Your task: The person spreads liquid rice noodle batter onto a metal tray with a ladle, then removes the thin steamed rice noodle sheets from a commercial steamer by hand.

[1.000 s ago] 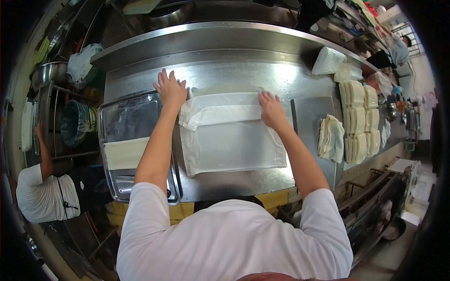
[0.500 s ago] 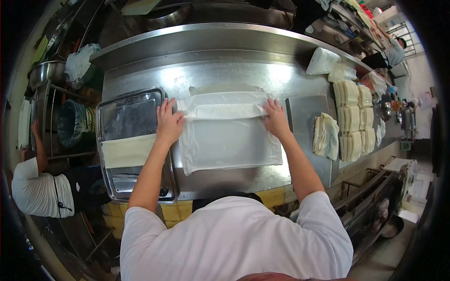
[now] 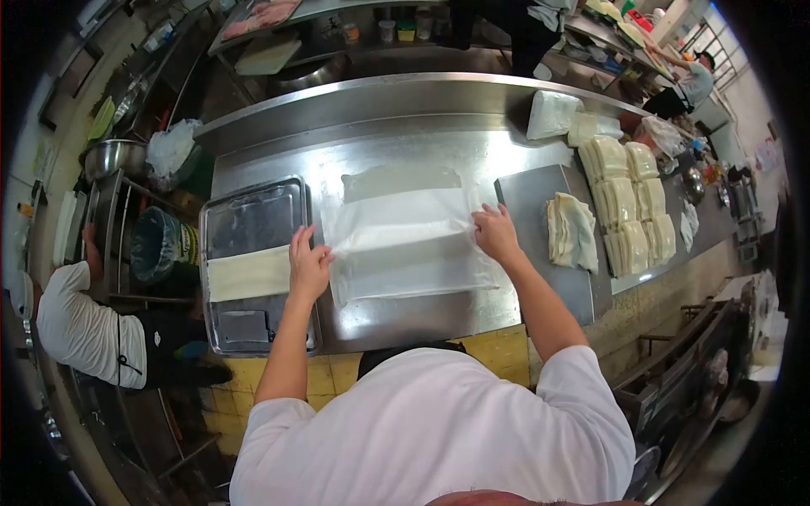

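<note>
Sheet, white and partly see-through, is lying on the steel counter between the two hands, ahead at twelve o'clock. Its longer axis is running from nine to three, and a whiter band is crossing it along roughly that line. The left hand is resting at the nine o'clock edge; the right hand is meeting the opposite edge, between two and three. Neither is sitting clearly nearer. In each grip some fingers are bending toward the thumb, but one cannot tell whether they are pinching the material. A pale strip is lying on a metal tray at the left hand's nine o'clock, and a folded cloth is lying at the right hand's three.
</note>
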Demonstrator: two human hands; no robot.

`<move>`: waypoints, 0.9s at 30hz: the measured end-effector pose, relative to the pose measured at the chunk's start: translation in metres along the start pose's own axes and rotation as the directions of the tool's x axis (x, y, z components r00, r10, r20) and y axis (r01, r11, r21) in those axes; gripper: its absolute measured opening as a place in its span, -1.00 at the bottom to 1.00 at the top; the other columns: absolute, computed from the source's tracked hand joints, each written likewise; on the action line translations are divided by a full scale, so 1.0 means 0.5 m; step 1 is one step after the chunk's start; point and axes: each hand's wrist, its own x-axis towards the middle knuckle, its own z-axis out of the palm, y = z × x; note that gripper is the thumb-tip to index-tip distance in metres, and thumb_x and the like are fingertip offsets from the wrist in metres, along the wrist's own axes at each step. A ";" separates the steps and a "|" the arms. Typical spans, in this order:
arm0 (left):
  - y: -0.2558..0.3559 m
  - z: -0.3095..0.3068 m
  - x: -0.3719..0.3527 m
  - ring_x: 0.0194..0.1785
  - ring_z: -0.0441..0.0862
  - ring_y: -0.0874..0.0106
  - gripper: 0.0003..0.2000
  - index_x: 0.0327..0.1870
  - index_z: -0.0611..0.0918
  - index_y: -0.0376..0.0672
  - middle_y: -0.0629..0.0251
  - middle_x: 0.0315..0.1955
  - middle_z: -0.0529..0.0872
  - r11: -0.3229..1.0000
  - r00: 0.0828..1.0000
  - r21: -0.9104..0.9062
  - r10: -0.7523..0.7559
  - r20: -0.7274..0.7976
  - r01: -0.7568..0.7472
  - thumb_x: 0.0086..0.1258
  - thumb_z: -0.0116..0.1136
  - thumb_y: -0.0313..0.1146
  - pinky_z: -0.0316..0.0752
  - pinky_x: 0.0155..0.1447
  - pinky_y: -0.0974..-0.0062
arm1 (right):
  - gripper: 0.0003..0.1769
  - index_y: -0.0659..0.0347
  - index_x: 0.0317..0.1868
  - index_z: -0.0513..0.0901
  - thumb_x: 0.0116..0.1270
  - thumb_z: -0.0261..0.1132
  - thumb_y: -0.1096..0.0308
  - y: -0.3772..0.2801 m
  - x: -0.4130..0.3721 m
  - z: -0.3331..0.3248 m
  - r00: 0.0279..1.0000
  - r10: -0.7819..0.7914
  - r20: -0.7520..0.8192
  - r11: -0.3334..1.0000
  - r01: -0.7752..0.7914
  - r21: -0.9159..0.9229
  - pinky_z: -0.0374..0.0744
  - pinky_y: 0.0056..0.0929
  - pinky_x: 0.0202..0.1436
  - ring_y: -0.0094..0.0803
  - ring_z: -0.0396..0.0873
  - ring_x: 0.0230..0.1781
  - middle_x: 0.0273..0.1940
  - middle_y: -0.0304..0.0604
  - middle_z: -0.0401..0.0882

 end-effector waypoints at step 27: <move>0.482 0.060 -0.195 0.06 0.68 0.02 -0.75 -0.04 0.74 -0.21 0.07 -0.06 0.77 0.779 0.497 -0.563 0.617 0.610 -0.275 0.30 0.37 -0.34 0.58 0.14 0.22 | -0.77 0.28 -0.17 0.76 0.22 0.23 0.46 -0.259 -0.672 -0.086 0.813 0.565 -0.139 0.771 -0.461 0.439 0.62 -0.12 0.14 0.03 0.66 -0.02 -0.10 0.10 0.73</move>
